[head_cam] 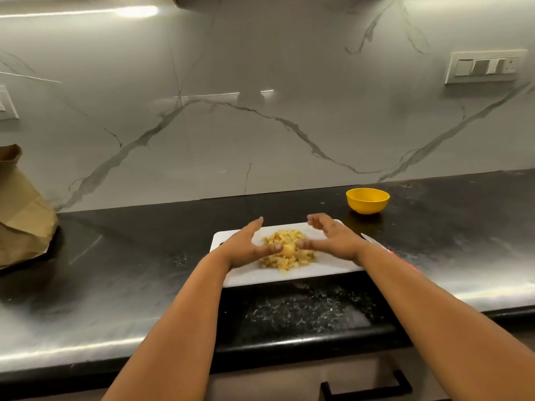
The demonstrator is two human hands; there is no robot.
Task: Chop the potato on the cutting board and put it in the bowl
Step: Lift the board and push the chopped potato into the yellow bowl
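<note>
A heap of chopped yellow potato pieces (286, 250) lies in the middle of the white cutting board (327, 269) on the black counter. My left hand (246, 246) is at the heap's left side, fingers straight, thumb touching the pieces. My right hand (333, 240) is at the heap's right side, fingers loosely spread, thumb at the pieces. Both hands cup around the heap and hold nothing. A yellow bowl (367, 200) stands behind and to the right of the board, near the wall.
A knife (373, 241) lies just right of the board, partly hidden by my right forearm. A crumpled brown paper bag (23, 215) stands at the far left. The counter's front edge (289, 342) runs below the board, with a drawer handle (367, 390) underneath.
</note>
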